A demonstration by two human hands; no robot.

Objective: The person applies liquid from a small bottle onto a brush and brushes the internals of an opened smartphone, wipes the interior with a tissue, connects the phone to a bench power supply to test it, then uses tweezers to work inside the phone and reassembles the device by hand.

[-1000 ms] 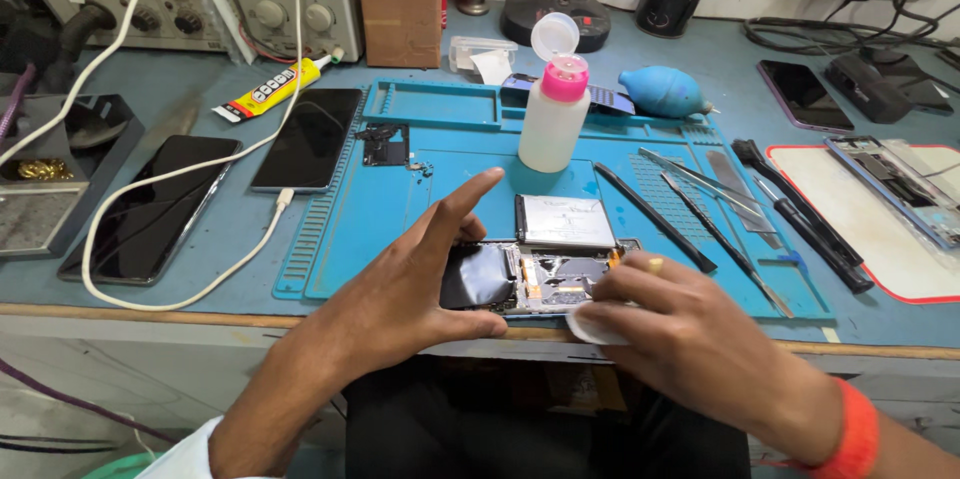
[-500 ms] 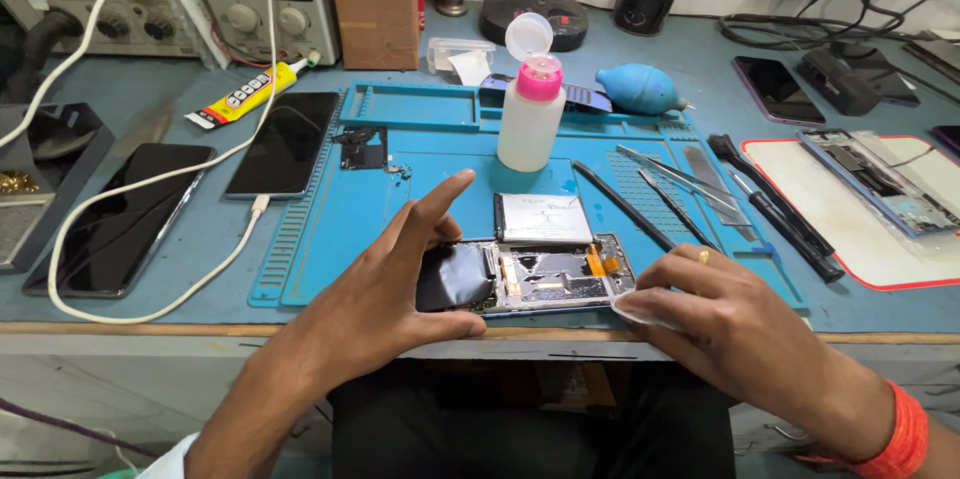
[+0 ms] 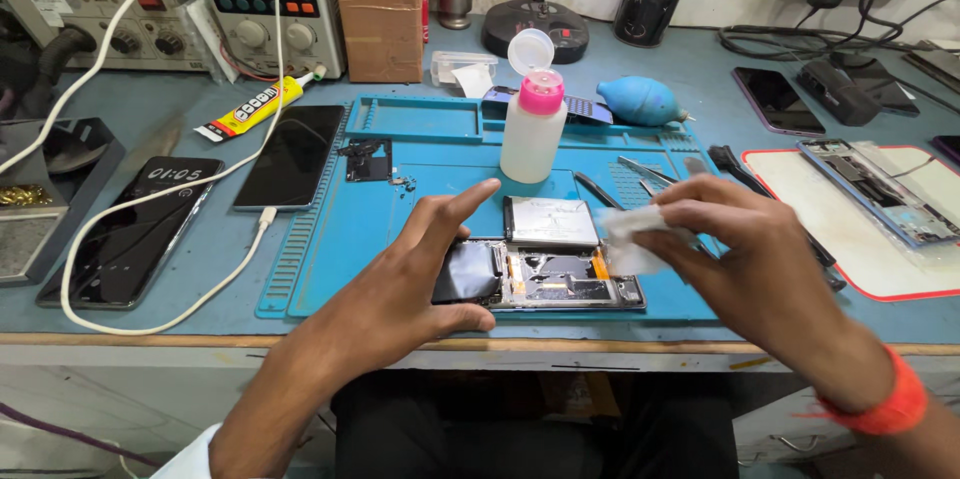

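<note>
Cardboard box (image 3: 378, 14): brown, open-topped, far beyond left fingers (image 3: 460, 207). Yellow glue tube (image 3: 248, 110), labelled, up-left of them. Lit black phone screen (image 3: 130, 229) far left. Dark phone screen (image 3: 779, 99) beyond right fingers (image 3: 690, 201).
</note>
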